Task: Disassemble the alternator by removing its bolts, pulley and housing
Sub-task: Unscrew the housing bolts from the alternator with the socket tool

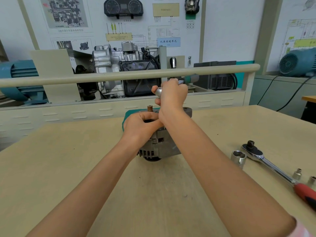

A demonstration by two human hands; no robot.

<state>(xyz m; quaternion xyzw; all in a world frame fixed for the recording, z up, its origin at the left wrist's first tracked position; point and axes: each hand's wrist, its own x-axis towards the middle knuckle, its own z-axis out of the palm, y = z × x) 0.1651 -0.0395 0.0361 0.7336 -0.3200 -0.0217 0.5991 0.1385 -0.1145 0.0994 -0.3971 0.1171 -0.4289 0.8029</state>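
A grey metal alternator (160, 147) stands on the beige table (68, 168), with a teal rear cover (127, 115) and a copper stud (150, 107) on top. My left hand (140, 126) curls over the alternator's top and holds it. Above it, my right hand (171, 94) grips a small ratchet wrench (189, 79) with a silver head and green handle. The wrench's head is over the alternator; my hand hides where it meets the alternator.
To the right on the table lie a large ratchet with a red handle (266, 163), a big socket (238, 158) and two small sockets (297, 174). A beige rail (119, 75) and a gearbox display (119, 65) stand behind the table.
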